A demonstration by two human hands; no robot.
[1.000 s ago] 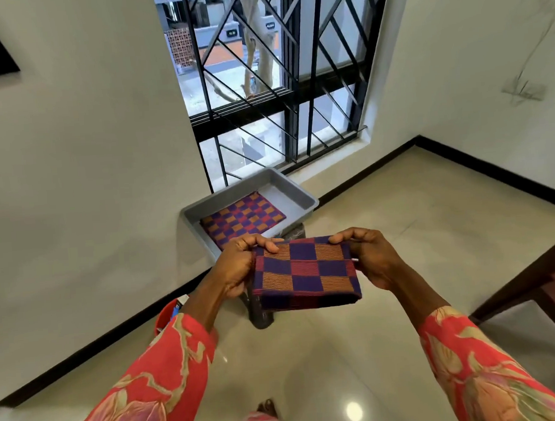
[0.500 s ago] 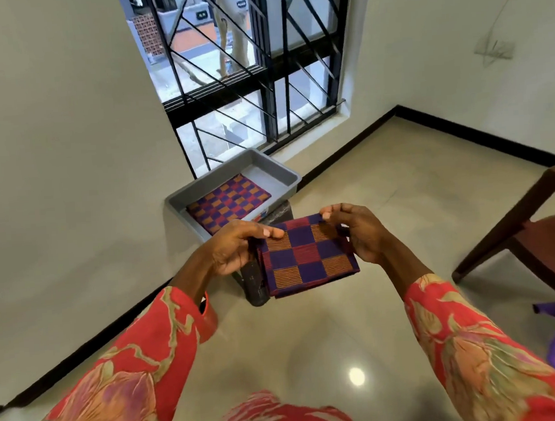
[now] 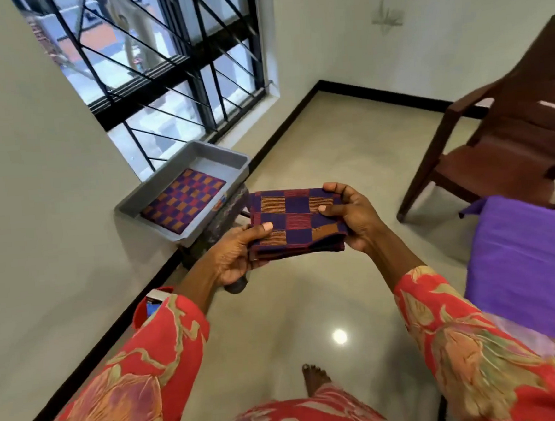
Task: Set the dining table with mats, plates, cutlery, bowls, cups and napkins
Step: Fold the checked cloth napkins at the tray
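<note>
**Checked cloth gripped at both ends**

Purple-and-orange cloth [image 3: 298,220], folded, sits pinched between both hands in mid-air! Left hand [image 3: 236,256] clamps its near-left corner, thumb on top; right hand [image 3: 352,218] grasps the right edge. Beyond, a second checked mat [image 3: 183,200] lies flat in the grey tray [image 3: 233,162] under the window [image 3: 161,64]. Chair [image 3: 511,141] stands right.

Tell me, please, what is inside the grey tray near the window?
Inside the grey tray lies one folded checkered cloth, flat on the left part of the bottom. The rest of the bottom is bare. Whether anything lies beneath that cloth cannot be seen.
</note>
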